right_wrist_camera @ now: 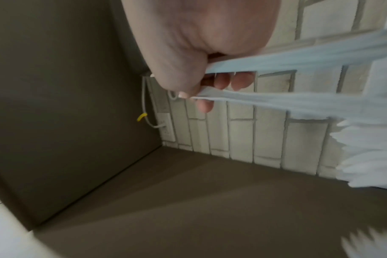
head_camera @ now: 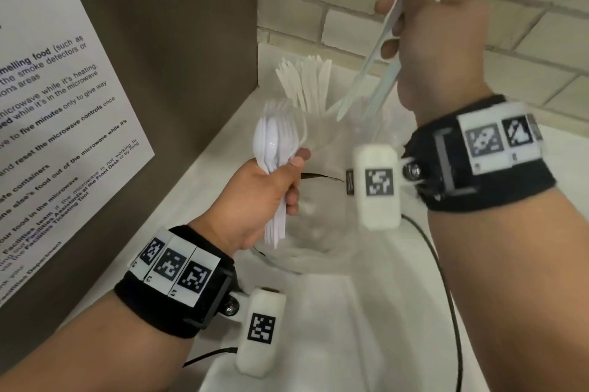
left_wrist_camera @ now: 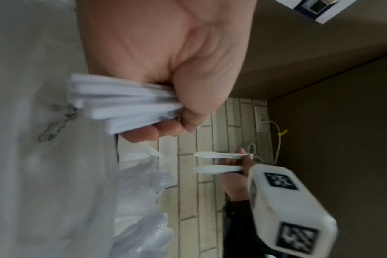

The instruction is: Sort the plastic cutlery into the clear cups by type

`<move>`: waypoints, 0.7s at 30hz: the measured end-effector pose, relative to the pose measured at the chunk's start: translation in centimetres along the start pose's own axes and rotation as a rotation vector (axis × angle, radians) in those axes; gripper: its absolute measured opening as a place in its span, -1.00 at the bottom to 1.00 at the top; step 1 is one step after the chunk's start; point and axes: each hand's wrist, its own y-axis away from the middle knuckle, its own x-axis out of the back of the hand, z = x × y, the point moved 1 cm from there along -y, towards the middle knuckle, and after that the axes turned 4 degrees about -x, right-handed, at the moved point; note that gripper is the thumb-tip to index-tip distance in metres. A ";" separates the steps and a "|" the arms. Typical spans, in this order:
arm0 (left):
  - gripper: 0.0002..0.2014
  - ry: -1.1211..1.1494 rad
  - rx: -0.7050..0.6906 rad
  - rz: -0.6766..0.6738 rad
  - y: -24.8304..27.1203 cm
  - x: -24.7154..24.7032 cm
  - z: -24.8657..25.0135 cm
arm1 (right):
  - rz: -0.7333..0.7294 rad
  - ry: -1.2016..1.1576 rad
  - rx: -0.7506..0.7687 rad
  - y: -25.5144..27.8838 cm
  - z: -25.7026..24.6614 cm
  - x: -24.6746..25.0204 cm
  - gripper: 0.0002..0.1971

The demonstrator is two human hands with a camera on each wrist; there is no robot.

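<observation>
My left hand (head_camera: 287, 181) grips a bundle of white plastic spoons (head_camera: 271, 143) by the handles, bowls up, over a clear cup (head_camera: 312, 238) on the counter. The left wrist view shows the same bundle's handles (left_wrist_camera: 126, 108) sticking out of my left hand (left_wrist_camera: 177, 122). My right hand (head_camera: 424, 18) is raised at the top right and grips several long white knives (head_camera: 363, 82), tips pointing down toward another clear cup (head_camera: 379, 130). In the right wrist view these knives (right_wrist_camera: 287, 61) run out of my right hand (right_wrist_camera: 210, 82). White forks (head_camera: 306, 82) stand in a cup at the back.
A brown panel with a printed notice (head_camera: 63, 104) closes off the left side. A pale brick-tile wall (head_camera: 318, 9) is behind the cups. The white counter (head_camera: 334, 328) runs toward me, with a black cable (head_camera: 446, 264) across it. A wall outlet with a white cord (right_wrist_camera: 166, 129) sits in the corner.
</observation>
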 end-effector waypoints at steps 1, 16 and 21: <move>-0.86 0.041 0.004 0.032 -0.2 0.0 0.3 | -0.011 -0.011 0.002 -0.9 0.2 -0.2 -0.86; -0.80 0.176 -0.055 0.294 -2.6 2.3 2.1 | -0.205 0.049 -0.208 -3.8 11.2 -7.7 -0.91; -0.81 0.178 -0.059 0.294 -2.5 2.4 1.8 | -0.121 0.181 -0.269 -3.7 13.0 -7.0 -0.73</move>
